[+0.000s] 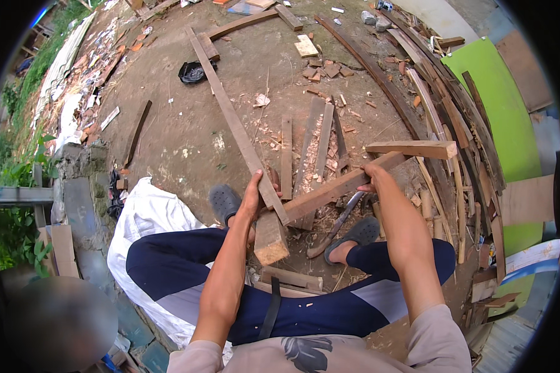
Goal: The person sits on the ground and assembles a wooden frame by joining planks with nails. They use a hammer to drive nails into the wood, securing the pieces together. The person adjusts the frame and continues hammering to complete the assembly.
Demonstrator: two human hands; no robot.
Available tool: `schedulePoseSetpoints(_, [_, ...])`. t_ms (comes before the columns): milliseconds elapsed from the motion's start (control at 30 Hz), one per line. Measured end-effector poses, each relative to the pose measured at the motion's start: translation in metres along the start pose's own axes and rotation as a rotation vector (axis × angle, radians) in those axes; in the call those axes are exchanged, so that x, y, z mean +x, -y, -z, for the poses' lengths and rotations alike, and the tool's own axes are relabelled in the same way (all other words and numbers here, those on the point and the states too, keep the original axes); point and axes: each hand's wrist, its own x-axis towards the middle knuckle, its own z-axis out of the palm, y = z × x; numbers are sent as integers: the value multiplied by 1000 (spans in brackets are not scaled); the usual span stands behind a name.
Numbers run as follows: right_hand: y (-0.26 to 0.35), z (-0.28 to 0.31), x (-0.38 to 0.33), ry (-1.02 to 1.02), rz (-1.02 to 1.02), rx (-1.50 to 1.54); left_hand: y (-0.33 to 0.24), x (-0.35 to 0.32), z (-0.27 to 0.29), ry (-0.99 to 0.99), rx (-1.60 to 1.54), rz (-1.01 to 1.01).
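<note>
A long, narrow wooden batten [233,118] runs from near my knees toward the far left. Its near end meets a thicker wooden beam [330,188], forming a corner. My left hand [251,198] is closed around the batten close to that corner. My right hand [376,176] grips the beam toward its right end, fingers wrapped at the edge. Beyond that hand, another short timber [414,148] lies across the beam's end. Below the corner sits a wood block [270,239] with a pale cut end. Whether the corner is fastened cannot be seen.
Loose boards [323,140] and wood shavings lie ahead between my feet. A dark-bladed tool [336,230] rests beside my right shoe. Stacked planks [460,124] line the right side. White sheeting [149,217] spreads at left. A black plastic bag [193,73] lies farther off.
</note>
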Motion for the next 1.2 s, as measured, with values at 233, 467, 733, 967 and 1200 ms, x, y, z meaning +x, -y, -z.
schedulePoseSetpoints(233, [-2, 11, 31, -7, -25, 0, 19, 7, 7, 72, 83, 16])
schedulePoseSetpoints(467, [7, -8, -8, -197, 353, 75, 14, 8, -5, 71, 120, 31])
schedulePoseSetpoints(733, [-56, -15, -36, -22, 1011, -223, 31, 16, -18, -13, -84, -36])
schedulePoseSetpoints(967, [-74, -38, -56, -177, 1368, -911, 23, 11, -27, -49, -91, -4])
schedulePoseSetpoints(1200, [-70, -42, -89, -352, 1352, -1217, 22, 9, -26, -51, -94, -6])
